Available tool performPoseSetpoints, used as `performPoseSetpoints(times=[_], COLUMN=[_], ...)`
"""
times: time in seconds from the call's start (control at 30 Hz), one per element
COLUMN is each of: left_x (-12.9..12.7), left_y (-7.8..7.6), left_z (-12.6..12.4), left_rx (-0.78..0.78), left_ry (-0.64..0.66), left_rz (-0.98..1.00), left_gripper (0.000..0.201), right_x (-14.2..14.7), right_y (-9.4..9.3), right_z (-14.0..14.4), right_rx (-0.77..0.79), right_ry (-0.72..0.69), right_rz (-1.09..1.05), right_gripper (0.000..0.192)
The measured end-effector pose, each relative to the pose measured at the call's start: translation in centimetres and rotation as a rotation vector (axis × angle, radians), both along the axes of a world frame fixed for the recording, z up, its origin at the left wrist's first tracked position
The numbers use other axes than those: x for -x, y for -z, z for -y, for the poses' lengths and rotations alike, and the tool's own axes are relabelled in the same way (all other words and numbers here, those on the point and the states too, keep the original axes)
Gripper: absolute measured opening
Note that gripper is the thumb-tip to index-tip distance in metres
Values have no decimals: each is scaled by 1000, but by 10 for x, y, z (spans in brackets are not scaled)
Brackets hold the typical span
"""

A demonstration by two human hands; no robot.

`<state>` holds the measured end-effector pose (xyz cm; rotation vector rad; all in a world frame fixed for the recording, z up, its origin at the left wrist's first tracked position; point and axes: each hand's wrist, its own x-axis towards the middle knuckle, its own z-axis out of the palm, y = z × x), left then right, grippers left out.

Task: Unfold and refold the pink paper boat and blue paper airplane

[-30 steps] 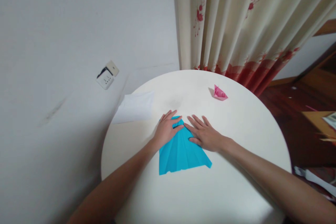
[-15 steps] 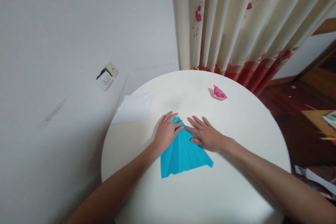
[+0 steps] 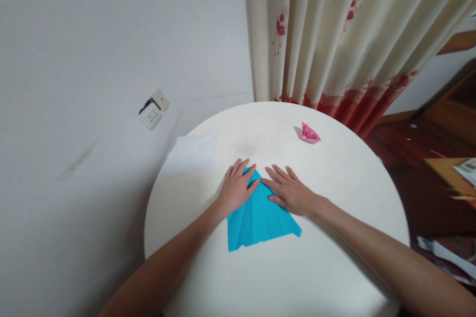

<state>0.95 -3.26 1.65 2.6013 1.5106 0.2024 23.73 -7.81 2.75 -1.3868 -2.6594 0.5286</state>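
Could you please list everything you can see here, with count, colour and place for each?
blue folded paper: one, bright blue, creased into a fan-like triangle, flat on the table under both hands.
pink folded paper: one, pink, small folded figure, far side of the table near the curtain.
white sheet: one, white, at the table's far left edge, overhanging it.
round table: one, white, centre of view.
curtain: one, cream with red flowers and red hem, behind the table.
wall socket: one, white, on the wall to the left.
left hand: flat, palm down on the blue paper's tip.
right hand: flat, palm down on the paper's right edge.
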Motion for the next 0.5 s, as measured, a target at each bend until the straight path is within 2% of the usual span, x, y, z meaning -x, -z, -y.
performPoseSetpoints(times=[0.23, 0.5], left_x=[6, 6], left_y=[1, 2], left_z=[-4, -4], left_rx=[53, 61], left_ry=[12, 19], left_rz=[47, 43], left_gripper=[66, 67], right_x=[11, 12], right_y=[11, 11], right_z=[-1, -4], right_rx=[-90, -100], right_ry=[44, 48], right_rz=[-2, -2], right_gripper=[61, 62])
